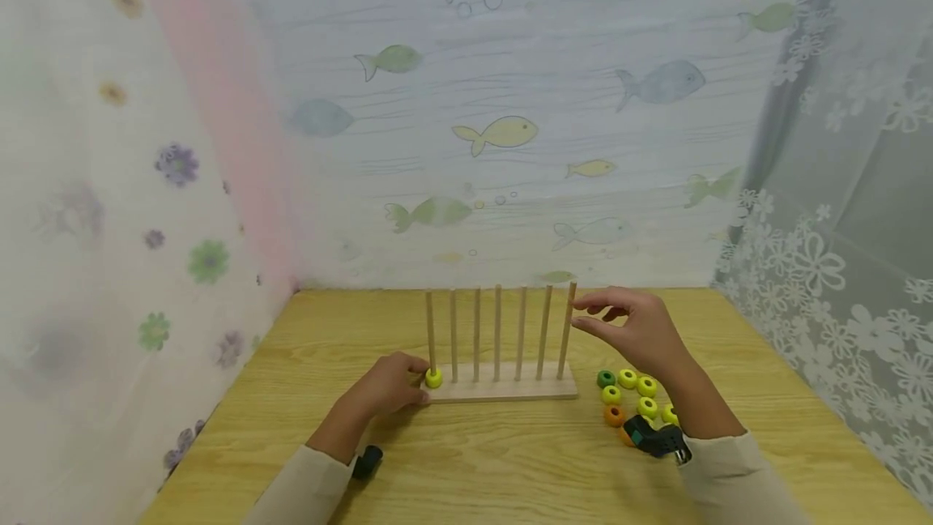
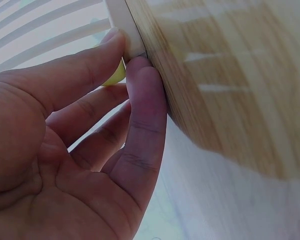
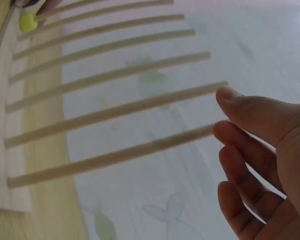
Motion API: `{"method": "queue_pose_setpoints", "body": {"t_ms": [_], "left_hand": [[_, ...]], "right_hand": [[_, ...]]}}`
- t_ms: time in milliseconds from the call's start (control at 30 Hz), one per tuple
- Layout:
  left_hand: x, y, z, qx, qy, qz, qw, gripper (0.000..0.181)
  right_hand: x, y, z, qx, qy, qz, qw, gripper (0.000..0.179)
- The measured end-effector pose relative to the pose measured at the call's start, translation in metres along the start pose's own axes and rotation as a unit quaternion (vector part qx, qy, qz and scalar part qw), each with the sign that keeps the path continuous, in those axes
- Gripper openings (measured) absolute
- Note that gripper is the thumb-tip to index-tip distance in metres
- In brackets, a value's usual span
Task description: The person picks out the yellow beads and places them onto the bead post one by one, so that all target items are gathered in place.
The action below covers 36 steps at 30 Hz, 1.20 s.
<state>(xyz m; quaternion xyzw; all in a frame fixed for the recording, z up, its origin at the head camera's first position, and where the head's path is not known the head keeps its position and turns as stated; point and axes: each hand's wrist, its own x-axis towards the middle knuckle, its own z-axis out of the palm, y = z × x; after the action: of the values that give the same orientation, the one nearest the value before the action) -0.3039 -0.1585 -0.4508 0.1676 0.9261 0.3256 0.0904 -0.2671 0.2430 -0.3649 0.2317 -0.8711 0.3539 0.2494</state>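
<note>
A wooden peg rack [image 1: 503,392] stands upright on the table, with several tall thin pegs in a row. One yellow ring [image 1: 434,379] sits at the foot of its leftmost peg. My left hand [image 1: 389,383] pinches the left end of the rack's base [image 2: 127,30], thumb on one face and fingers at the edge. Beside the top of the rightmost peg [image 3: 115,152] is my right hand [image 1: 641,330]. Its thumb and fingers are parted with nothing between them, fingertips right at the peg's upper end in the right wrist view.
Right of the rack lie several loose rings: yellow ones [image 1: 611,395], a green one [image 1: 606,379] and orange ones [image 1: 615,416], partly hidden under the right wrist's black camera [image 1: 656,437]. A fish-patterned curtain [image 1: 503,185] hangs behind the wooden table [image 1: 466,468].
</note>
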Motion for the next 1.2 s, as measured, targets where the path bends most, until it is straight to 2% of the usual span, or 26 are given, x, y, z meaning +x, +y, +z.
{"method": "queue_pose_setpoints", "body": {"t_ms": [300,500,633,800,967,1200], "left_hand": [[-0.003,-0.002,-0.003,0.005,-0.001,-0.005,1.0,0.042],[0.0,-0.004,-0.002,0.006,-0.002,0.008,1.0,0.043],[0.001,-0.003,-0.001,0.003,-0.003,0.004,1.0,0.043],[0.0,-0.001,-0.002,-0.001,-0.003,-0.008,1.0,0.045],[0.0,0.0,-0.002,-0.003,-0.005,-0.007,1.0,0.045],[0.0,-0.002,-0.001,0.004,-0.004,-0.004,1.0,0.046]], "right_hand": [[-0.012,0.03,-0.007,0.01,-0.032,0.056,0.9979,0.02],[-0.017,0.052,-0.016,0.03,-0.07,0.095,0.9925,0.021],[-0.022,0.068,-0.02,0.04,-0.087,0.111,0.9893,0.022],[-0.027,0.085,-0.018,0.074,-0.128,0.125,0.9811,0.024],[-0.034,0.097,-0.016,0.089,-0.16,0.141,0.973,0.025],[-0.043,0.108,-0.019,0.119,-0.202,0.155,0.9597,0.039]]}}
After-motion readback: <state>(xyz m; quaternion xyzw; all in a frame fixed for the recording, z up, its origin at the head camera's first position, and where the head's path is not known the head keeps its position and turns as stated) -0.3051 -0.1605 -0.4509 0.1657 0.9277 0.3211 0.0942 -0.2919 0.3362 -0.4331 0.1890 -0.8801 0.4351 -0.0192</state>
